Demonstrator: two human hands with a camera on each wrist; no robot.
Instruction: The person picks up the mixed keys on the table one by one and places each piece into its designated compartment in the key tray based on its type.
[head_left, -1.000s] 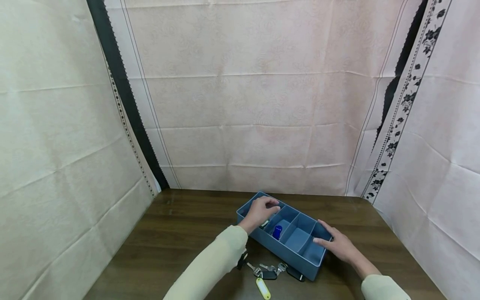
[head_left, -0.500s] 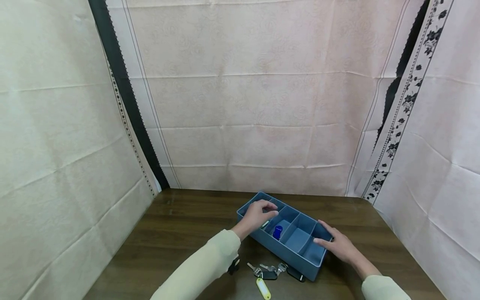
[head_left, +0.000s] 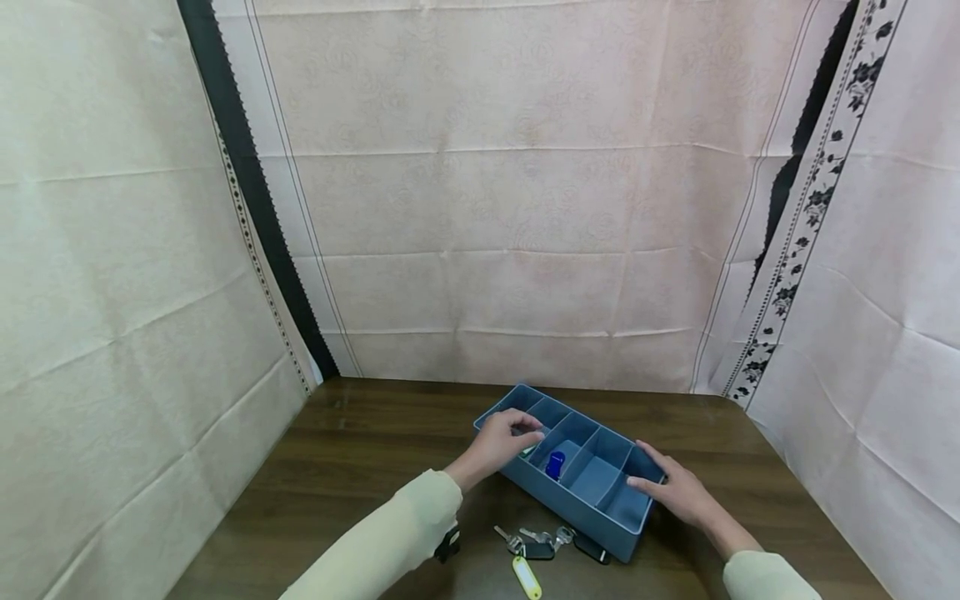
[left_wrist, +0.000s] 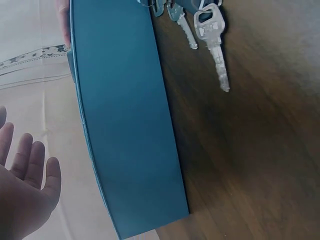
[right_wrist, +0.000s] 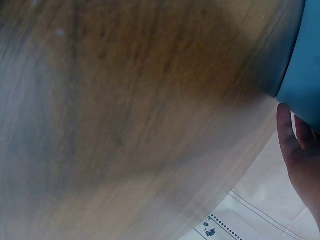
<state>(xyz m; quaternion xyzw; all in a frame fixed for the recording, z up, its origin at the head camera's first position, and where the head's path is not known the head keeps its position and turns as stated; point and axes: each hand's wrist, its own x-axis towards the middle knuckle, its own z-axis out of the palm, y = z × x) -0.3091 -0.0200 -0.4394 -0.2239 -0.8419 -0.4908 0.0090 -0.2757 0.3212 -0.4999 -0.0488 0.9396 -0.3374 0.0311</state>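
A blue divided organizer box sits at an angle on the wooden table. My left hand is over its left end, fingers loosely bent and nothing between them; the left wrist view shows the fingers spread beside the box's rim. At the opposite end, my right hand grips the box, thumb over the rim and fingers along the outer side. A small deep-blue object lies in one compartment. Farther left inside, a pale green-white piece is partly hidden by my left hand.
In front of the box lie several metal keys, a dark key fob and a yellow key tag. Another black item rests against the front wall. Pale cloth hangs behind the table's far edge and at both sides.
My left hand has drawn back toward the left and slightly nearer me, uncovering more of the compartments. The right hand and the box have stayed in place.
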